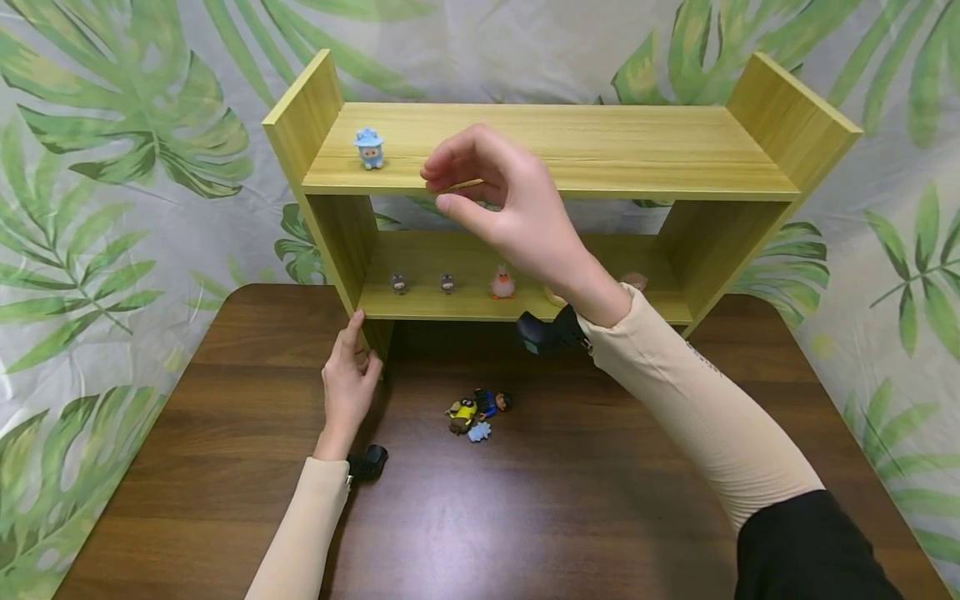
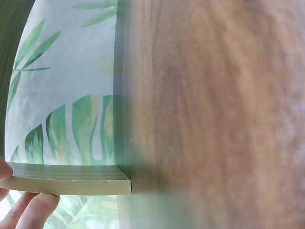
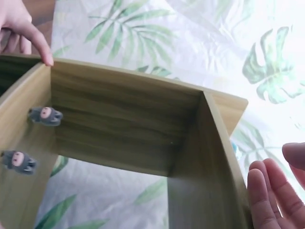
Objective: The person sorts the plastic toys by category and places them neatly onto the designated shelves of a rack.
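Observation:
My left hand pinches the lower left side panel of the wooden shelf, thumb on one face and fingers on the other. Its index finger reaches up to the corner of the middle board. My right hand hovers before the top board with fingers loosely curved and a gap to the thumb, holding nothing. To its left on the top board stands a small blue figurine with a hat. Two grey figurines, one of them nearer the left panel, and a pink figurine stand on the middle board.
Several toy figures lie in a cluster on the dark wooden table: one in yellow, one in blue and black and a light-blue piece. My right forearm partly covers a brownish-pink figurine. Leaf-patterned cloth hangs behind.

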Demonstrator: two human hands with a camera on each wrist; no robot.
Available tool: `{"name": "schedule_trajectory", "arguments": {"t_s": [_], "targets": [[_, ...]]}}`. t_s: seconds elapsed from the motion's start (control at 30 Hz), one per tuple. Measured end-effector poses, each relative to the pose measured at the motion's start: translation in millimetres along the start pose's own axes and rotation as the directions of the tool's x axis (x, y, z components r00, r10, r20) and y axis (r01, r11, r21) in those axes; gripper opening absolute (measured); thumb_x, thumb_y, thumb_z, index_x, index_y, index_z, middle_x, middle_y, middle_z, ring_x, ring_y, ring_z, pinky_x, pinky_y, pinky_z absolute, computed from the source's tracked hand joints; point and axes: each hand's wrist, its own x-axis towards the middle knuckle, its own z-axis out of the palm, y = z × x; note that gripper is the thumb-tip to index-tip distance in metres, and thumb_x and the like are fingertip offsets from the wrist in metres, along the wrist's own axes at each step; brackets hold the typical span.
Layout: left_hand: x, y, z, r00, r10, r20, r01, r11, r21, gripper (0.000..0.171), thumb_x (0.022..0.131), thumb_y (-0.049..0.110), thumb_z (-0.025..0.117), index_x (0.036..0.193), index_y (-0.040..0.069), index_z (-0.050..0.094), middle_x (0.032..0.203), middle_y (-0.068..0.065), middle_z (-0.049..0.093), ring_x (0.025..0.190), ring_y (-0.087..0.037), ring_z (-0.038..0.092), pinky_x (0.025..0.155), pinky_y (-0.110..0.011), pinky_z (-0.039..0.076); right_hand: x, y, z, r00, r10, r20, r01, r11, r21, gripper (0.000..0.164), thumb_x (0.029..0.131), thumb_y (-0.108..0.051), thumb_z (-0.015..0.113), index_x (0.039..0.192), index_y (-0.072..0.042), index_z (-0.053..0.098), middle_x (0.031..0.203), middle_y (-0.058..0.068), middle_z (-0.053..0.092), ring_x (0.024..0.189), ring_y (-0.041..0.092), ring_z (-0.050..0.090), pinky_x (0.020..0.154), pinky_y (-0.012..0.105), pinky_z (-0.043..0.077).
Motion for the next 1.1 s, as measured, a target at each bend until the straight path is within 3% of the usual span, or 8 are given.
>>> {"name": "schedule_trajectory", "arguments": {"t_s": [0.4,0.53,0.63,0.8,1.1], "targets": [[-0.6,0.5,0.8,1.0,0.001,-0.008,-0.001,1.0,0.0,0.082,0.081,-0.015,0.053,0.145,0.033,0.034,0.094,-0.017,0.051,0.069,-0.034,0.048,0.053,-0.041,0.05,-29.7,10.8,-5.0,0.997,-0.071,-0.018,0.072,0.996,0.049,0.017,0.086,0.01,0.061,0.103,0.009,0.059,0.105,0.015,0.063,0.098,0.023,0.061,0.086,0.038,0.049],[-0.7,1.0,1.2,1.0,0.004,-0.011,-0.004,1.0,0.003,0.082,0.081,-0.014,0.054,0.145,0.033,0.034,0.093,-0.018,0.052,0.068,-0.033,0.047,0.053,-0.04,0.049,-41.9,16.4,-5.2,0.998,-0.066,-0.001,0.066,0.997,0.036,0.018,0.086,0.009,0.061,0.104,0.008,0.06,0.105,0.012,0.064,0.097,0.025,0.061,0.07,0.032,0.051],[-0.6,1.0,1.1,1.0,0.007,-0.01,-0.007,1.0,0.0,0.083,0.081,-0.014,0.053,0.146,0.033,0.034,0.093,-0.019,0.052,0.067,-0.033,0.046,0.052,-0.039,0.048,-51.1,23.1,-4.8,0.998,-0.056,0.01,0.056,0.998,0.028,0.019,0.086,0.01,0.061,0.105,0.007,0.06,0.106,0.011,0.064,0.098,0.026,0.061,0.065,0.031,0.05],[-0.7,1.3,0.7,1.0,0.005,-0.008,-0.005,1.0,-0.007,0.083,0.081,-0.015,0.053,0.146,0.034,0.033,0.094,-0.019,0.052,0.068,-0.033,0.047,0.052,-0.04,0.049,-65.9,37.9,-3.1,0.999,-0.024,0.031,0.024,0.999,0.023,0.02,0.086,0.01,0.061,0.106,0.006,0.061,0.105,0.01,0.064,0.098,0.022,0.061,0.081,0.036,0.051],[-0.7,1.6,0.0,1.0,0.002,-0.007,-0.002,1.0,0.002,0.082,0.082,-0.013,0.053,0.146,0.034,0.033,0.095,-0.019,0.053,0.07,-0.034,0.049,0.052,-0.041,0.049,-94.7,62.4,0.0,0.994,0.086,0.064,-0.087,0.996,0.009,0.019,0.088,0.007,0.061,0.106,0.003,0.062,0.104,0.011,0.064,0.097,0.022,0.062,0.085,0.035,0.051]]}}
